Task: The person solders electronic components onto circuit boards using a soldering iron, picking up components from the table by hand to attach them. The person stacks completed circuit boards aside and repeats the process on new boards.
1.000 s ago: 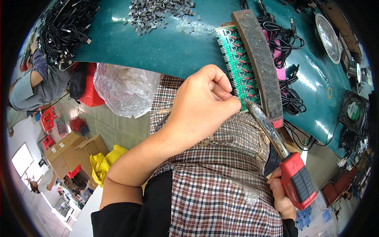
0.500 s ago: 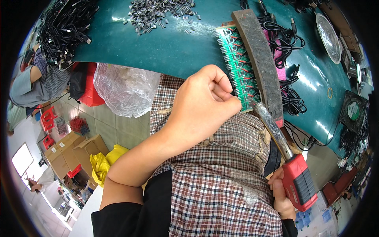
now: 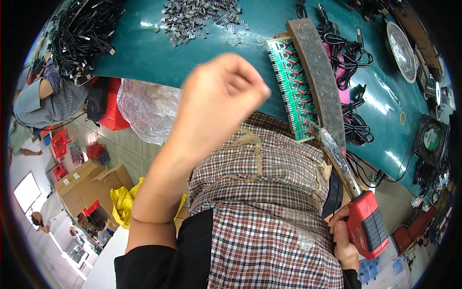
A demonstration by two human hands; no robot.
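Observation:
My left hand [image 3: 214, 98] hangs over the near table edge, thumb and fingers pinched together. It is smeared by motion, and whatever may be in the pinch cannot be made out. My right hand [image 3: 344, 244] grips the red and black handle of a soldering iron [image 3: 368, 224]. The iron's metal barrel slants up toward the near end of a green circuit board panel [image 3: 294, 94]. Along the panel's left edge runs a row of small metal connectors; short red and black wires line its right side. A long dark bar [image 3: 317, 77] lies along that side.
A pile of small metal connectors [image 3: 199, 17] lies at the far middle. Black cables [image 3: 82, 33] heap at far left, and coiled cables [image 3: 346, 58] lie right of the bar. A metal dish [image 3: 401, 50] and a fan [image 3: 429, 139] sit at right. Another person [image 3: 36, 98] is at left.
My left hand has left the near end of the circuit board and moved up and left. The soldering iron stays near the board's end, still in my right hand.

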